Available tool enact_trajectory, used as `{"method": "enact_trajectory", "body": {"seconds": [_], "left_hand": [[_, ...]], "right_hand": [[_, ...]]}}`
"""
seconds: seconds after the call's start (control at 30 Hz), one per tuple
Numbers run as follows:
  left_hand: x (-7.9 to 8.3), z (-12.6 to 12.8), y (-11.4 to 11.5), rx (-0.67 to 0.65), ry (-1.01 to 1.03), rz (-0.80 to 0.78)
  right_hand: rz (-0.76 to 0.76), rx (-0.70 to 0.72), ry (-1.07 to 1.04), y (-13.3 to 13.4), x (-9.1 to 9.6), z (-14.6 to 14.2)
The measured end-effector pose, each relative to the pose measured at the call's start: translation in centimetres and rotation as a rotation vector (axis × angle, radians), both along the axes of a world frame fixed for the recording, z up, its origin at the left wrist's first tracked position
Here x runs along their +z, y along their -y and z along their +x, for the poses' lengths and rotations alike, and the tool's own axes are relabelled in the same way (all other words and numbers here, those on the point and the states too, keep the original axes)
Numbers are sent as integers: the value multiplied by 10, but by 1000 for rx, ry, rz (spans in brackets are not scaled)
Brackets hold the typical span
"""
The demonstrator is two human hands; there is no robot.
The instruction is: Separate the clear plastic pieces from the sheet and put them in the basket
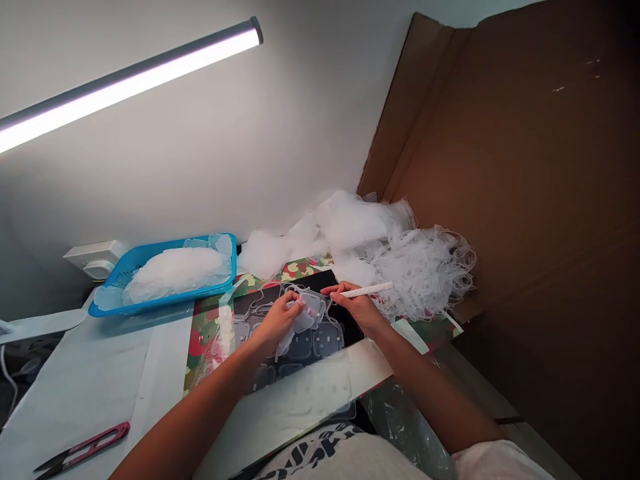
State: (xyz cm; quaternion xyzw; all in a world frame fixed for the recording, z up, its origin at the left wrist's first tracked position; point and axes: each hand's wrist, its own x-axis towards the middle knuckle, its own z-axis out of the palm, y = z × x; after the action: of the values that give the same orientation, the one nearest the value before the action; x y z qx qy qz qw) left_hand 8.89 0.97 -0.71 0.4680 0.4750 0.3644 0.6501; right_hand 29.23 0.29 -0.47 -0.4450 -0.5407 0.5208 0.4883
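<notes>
My left hand (283,319) pinches some thin translucent plastic pieces (303,323), with pinkish bits showing at the fingertips. In my right hand (357,307) is a white pen-like tool (373,290), its back end pointing right and its tip hidden by the fingers. Both hands are close together over a dark work surface (325,281). Under them lies a clear plastic sheet (327,339) of rounded-square shapes with small studs. Thin clear trimmings curl beside the left fingers.
A blue basket (234,263) holding translucent pieces stands at back left. White sheet material (350,220) and tangled trimmings (427,270) are heaped behind. Thread snips (85,448) lie front left. A pale strip (300,400) crosses before me; a cardboard wall (515,167) rises on the right.
</notes>
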Motion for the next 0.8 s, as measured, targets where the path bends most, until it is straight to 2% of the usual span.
{"method": "enact_trajectory", "body": {"seconds": [0.07,0.17,0.23,0.33,0.43,0.5,0.67,0.73,0.8], "left_hand": [[3,0,-1,39,74,-67],[4,0,-1,97,135,-162],[3,2,0,111,153,-229],[1,5,2,92,151,-281],[2,7,4,47,157,-262],[4,6,6,8,167,-247],[10,0,7,-80,166,-262],[11,-3,6,-124,152,-287],[12,-7,4,-171,120,-297]], "right_hand": [[-34,-11,-54,6,-1,1],[-26,-101,-80,16,-4,-2],[-34,-95,-101,22,-7,-6],[-45,-60,-138,28,-12,-11],[-35,-89,-117,29,-15,-13],[-31,-39,-91,29,-14,-11],[-83,204,-32,28,-3,2],[-57,237,81,25,3,10],[9,212,204,20,9,16]]}}
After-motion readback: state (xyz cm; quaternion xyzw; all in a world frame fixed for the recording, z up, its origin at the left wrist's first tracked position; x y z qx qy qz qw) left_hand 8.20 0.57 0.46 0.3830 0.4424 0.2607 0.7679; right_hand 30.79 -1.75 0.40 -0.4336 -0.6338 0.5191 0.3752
